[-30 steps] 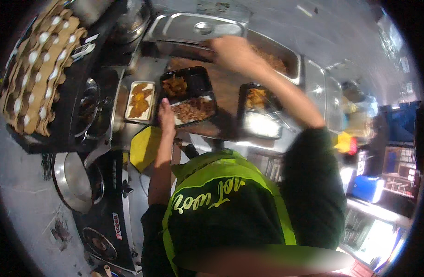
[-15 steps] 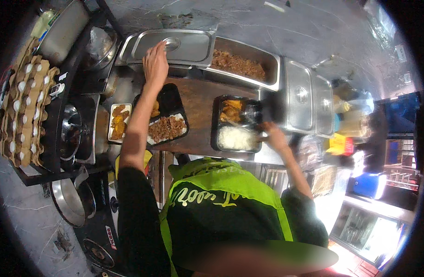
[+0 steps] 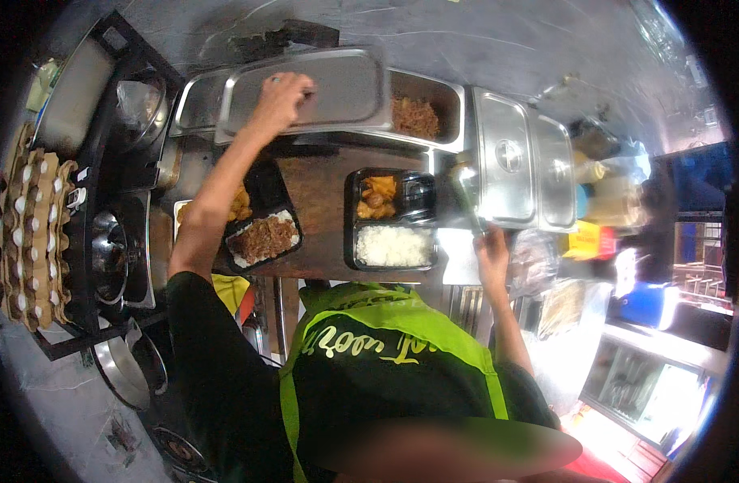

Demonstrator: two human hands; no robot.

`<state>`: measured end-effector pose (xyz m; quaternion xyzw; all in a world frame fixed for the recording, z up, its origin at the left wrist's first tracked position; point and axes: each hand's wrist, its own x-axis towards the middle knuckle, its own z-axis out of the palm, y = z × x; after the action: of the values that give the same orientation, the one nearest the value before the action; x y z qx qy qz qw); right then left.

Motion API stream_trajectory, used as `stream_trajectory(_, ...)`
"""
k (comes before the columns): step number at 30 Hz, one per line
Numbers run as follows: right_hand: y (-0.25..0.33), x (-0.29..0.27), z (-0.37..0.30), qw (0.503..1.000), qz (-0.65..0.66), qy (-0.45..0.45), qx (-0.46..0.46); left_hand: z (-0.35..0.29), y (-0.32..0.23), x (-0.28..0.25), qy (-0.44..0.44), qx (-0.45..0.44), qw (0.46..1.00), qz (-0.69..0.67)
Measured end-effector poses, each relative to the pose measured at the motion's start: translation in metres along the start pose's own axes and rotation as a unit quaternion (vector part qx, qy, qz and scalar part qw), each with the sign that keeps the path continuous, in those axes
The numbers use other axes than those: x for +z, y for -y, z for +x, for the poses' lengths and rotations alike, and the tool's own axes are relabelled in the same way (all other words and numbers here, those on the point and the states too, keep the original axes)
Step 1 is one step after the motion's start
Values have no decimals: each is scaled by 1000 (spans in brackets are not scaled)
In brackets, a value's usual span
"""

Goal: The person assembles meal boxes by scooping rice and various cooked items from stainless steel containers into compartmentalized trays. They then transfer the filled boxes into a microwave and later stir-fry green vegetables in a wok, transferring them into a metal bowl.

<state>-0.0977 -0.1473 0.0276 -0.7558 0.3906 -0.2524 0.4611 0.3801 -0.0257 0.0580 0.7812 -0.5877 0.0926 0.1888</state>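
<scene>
My left hand [image 3: 285, 97] is closed on the handle of a rectangular steel lid [image 3: 345, 88], held tilted over the steel food pans. The lid covers part of the pan with browned minced meat [image 3: 415, 118]. My right hand [image 3: 492, 245] grips a long metal serving utensil [image 3: 468, 193] pointing away from me; its end is blurred. To the left of that hand lies a black divided meal box [image 3: 349, 233] with white rice [image 3: 393, 245] and orange-brown pieces of food [image 3: 376, 197]. Another black box [image 3: 264, 173] holds meat over rice [image 3: 262, 239], partly behind my left forearm.
Closed steel lids [image 3: 510, 181] cover pans at the right. Egg trays [image 3: 37, 233] stand on a black rack at far left, above a steel pan [image 3: 121, 370]. Plastic bags [image 3: 534, 258] and a yellow-red package [image 3: 591, 240] lie to the right.
The steel lid has shifted right with my left hand and now hides more of the meat pan. My right hand has moved away from the rice box. The view has shifted slightly.
</scene>
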Motion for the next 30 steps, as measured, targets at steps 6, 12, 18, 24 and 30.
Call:
stream_trajectory(6,6,-2,4,994,93,-52,30,49,-112,49,36,73,997,4)
stream_trajectory(12,17,-18,-16,995,57,-79,35,81,-144,84,59,70,995,-29)
stream_trajectory(18,8,-26,-30,994,55,-95,20,80,-130,104,0,72,997,-22)
stream_trajectory(24,9,-24,-26,996,44,-56,47,68,-101,103,-41,99,992,-63)
stream_trajectory(30,14,-9,-21,996,51,-58,42,16,-148,32,-12,-29,996,-89)
